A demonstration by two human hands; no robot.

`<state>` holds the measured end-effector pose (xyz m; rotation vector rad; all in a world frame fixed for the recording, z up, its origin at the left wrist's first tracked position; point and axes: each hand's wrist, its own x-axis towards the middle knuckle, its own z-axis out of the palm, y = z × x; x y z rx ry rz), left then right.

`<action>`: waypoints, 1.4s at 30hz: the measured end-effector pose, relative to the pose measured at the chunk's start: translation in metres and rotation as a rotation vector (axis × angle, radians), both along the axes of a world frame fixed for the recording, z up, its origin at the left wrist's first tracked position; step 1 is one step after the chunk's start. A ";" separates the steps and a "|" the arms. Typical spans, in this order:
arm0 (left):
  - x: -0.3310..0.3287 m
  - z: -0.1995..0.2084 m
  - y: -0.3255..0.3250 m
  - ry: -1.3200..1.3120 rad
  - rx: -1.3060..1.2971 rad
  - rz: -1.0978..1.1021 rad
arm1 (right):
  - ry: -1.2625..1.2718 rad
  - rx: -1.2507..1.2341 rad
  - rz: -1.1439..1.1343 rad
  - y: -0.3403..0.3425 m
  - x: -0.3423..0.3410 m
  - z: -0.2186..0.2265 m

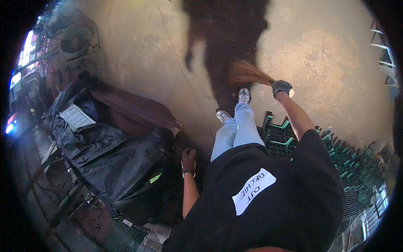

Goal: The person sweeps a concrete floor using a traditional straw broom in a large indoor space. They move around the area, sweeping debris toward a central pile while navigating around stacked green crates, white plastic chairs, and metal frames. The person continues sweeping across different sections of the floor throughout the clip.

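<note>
My right hand (281,87), in a dark grey glove, is closed around the handle end of a short broom (248,73) with brown bristles. The bristles fan out to the left over the concrete floor, ahead of my shoes. Most of the handle is hidden in the fist. My left hand (189,161) wears a dark glove and hangs low at my side with its fingers loosely extended and nothing visible in them. Nearest to it is a heap under a black plastic sheet (109,157).
Dark green plastic crates (279,136) stand stacked close on my right. A pale slatted panel (77,116) lies on the black sheet. The concrete floor (138,50) stretches ahead, crossed by a thin crack and my shadow. A round dark container (75,40) stands far left.
</note>
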<state>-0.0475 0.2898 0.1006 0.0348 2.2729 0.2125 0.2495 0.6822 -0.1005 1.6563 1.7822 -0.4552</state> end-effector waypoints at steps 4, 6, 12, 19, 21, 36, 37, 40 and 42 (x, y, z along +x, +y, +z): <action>0.001 -0.024 -0.024 -0.052 0.019 0.135 | 0.069 -0.031 0.111 0.024 -0.002 0.036; 0.002 -0.040 -0.038 0.012 0.075 0.092 | 0.086 -0.085 0.111 0.028 -0.007 0.057; -0.001 -0.049 -0.040 -0.017 0.096 -0.237 | 0.265 -0.213 0.355 -0.019 -0.056 0.094; 0.002 0.006 0.015 -0.017 0.006 0.027 | 0.392 -0.344 -0.016 -0.063 -0.184 0.019; -0.009 0.017 0.013 -0.035 0.006 0.030 | 0.318 -0.315 -0.111 -0.053 -0.201 -0.005; -0.082 -0.058 -0.052 -0.032 0.008 -0.006 | 0.216 -0.168 -0.141 -0.004 0.013 0.092; -0.096 -0.066 -0.048 -0.043 -0.020 -0.107 | 0.310 -0.175 -0.204 -0.004 0.000 0.095; -0.138 -0.087 -0.022 -0.072 -0.002 -0.265 | 0.404 -0.155 -0.260 0.004 -0.070 0.086; -0.166 -0.095 0.006 -0.137 0.078 -0.056 | 0.487 -0.132 -0.180 0.019 -0.132 0.070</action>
